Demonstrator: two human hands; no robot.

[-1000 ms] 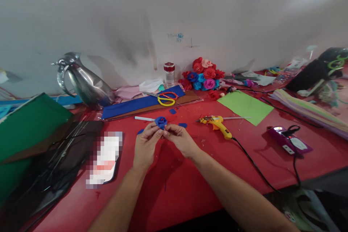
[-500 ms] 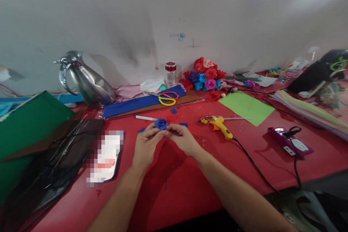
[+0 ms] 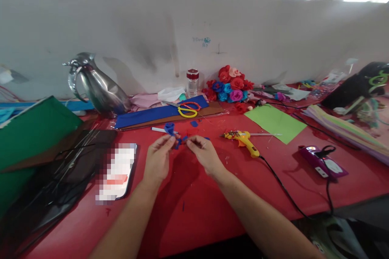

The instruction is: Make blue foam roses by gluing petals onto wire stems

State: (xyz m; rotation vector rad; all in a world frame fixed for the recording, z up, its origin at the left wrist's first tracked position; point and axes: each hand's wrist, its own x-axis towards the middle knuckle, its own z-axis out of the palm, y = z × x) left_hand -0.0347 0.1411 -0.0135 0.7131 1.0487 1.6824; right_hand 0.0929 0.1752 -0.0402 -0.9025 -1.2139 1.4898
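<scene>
A small blue paper flower (image 3: 169, 129) is pinched in my left hand (image 3: 158, 158), its head tilted to the left above the fingertips. Close beside it, my right hand (image 3: 205, 155) is closed with thumb and fingertips on a small blue piece (image 3: 184, 139). Both hands are over the red table (image 3: 212, 210). Behind the flower lies a white pen (image 3: 158, 129). Yellow and red scissors (image 3: 187, 112) rest on a strip of blue paper (image 3: 146, 116). To the right of my right hand is a yellow glue gun (image 3: 248, 145).
A metal jug (image 3: 100, 89), a jar (image 3: 192, 83) and a bunch of paper roses (image 3: 232, 85) stand by the wall. Green paper (image 3: 275, 123) and a purple power socket (image 3: 323, 162) are at right. A phone (image 3: 118, 174) lies at left.
The blue flower has tipped from facing up between both hands to the left, and my hands have moved slightly apart. The view has shifted a little.
</scene>
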